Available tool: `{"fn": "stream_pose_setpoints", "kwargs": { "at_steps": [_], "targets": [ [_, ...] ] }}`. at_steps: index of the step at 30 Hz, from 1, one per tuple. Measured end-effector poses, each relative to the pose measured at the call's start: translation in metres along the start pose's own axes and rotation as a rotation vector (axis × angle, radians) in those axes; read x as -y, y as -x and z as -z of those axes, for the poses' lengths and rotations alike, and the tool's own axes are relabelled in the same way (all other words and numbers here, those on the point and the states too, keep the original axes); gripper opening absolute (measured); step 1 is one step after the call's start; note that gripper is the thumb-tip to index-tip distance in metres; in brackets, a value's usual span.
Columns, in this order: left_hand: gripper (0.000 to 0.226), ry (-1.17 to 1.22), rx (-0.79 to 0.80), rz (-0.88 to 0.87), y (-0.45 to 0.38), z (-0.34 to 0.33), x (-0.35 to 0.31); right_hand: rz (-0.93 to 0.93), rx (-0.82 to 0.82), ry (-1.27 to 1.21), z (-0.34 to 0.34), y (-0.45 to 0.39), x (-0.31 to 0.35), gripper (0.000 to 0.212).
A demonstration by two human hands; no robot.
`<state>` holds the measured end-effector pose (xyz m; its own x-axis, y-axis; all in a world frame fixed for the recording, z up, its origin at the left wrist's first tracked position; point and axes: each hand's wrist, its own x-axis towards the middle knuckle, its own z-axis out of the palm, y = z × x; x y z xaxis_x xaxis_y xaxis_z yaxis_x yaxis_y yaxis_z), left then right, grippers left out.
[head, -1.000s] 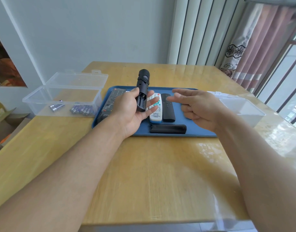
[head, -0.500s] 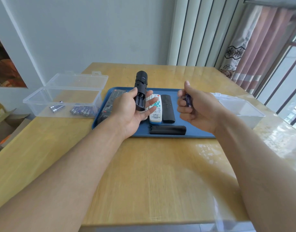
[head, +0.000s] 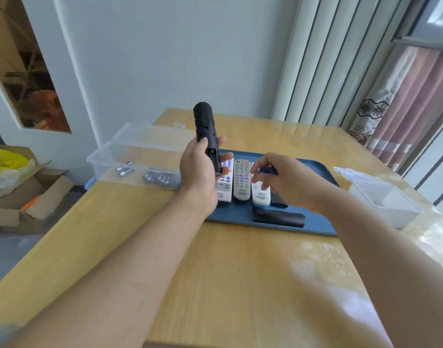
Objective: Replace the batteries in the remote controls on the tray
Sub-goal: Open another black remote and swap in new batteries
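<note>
On the desk (head: 215,272), a clear plastic box (head: 130,162) at the left holds a row of batteries (head: 161,179). Beside it, the left hand (head: 199,175) grips a black remote control (head: 207,136) upright above the blue tray (head: 315,169), fingers curled round its lower half, battery bay open. White and grey remotes (head: 241,182) lie on the tray. The right hand (head: 288,182) pinches a dark blue battery (head: 266,170) between thumb and fingertips, just right of the held remote. A white box (head: 388,199) stands at far right.
</note>
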<state>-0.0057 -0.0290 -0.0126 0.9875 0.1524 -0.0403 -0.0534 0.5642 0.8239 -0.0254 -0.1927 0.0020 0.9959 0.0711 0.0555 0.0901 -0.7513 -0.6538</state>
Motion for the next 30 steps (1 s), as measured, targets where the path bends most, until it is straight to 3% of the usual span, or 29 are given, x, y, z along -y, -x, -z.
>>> {"fn": "stream_pose_setpoints", "kwargs": {
  "at_steps": [6, 12, 18, 23, 30],
  "targets": [
    [0.025, -0.144, -0.179, -0.34, -0.033, 0.066, -0.052, 0.139, 0.235, 0.054, -0.024, -0.054, 0.087, 0.016],
    [0.02, -0.268, -0.463, -0.637, -0.07, 0.138, -0.083, 0.314, 0.395, 0.515, -0.074, -0.11, 0.164, 0.021],
    [0.016, -0.18, -0.58, -0.571, -0.094, 0.162, -0.082, 0.44, 0.393, 0.53, -0.136, -0.149, 0.194, 0.024],
    [0.017, -0.164, -0.602, -0.495, -0.1, 0.167, -0.075, 0.66, 0.392, 0.705, -0.166, -0.164, 0.198, 0.021],
    [0.02, -0.174, -0.601, -0.476, -0.098, 0.16, -0.07, 0.624, 0.481, 0.814, -0.168, -0.166, 0.191, 0.042]
  ]
}}
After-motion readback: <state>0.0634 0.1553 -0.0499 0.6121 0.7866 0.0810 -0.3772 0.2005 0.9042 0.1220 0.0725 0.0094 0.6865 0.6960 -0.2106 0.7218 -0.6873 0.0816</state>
